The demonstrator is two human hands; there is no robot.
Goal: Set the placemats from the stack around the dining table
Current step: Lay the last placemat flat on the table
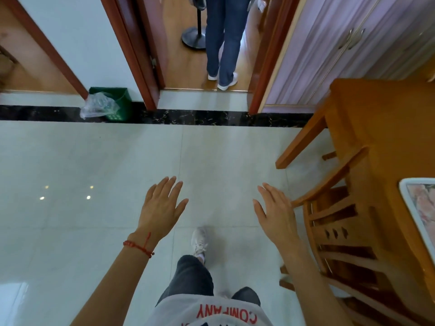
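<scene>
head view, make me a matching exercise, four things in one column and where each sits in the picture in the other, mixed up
Things:
1. green bin
2. wooden chair
3. placemat
4. fan base

Places:
A. on the dining table at the right edge
B. beyond the doorway, beside a standing person's legs
C. against the white wall, left of the doorway, with a clear plastic bag hanging over it
D. pushed in at the table, just right of the right hand

Pairs: 1-C, 2-D, 3-A, 4-B
</scene>
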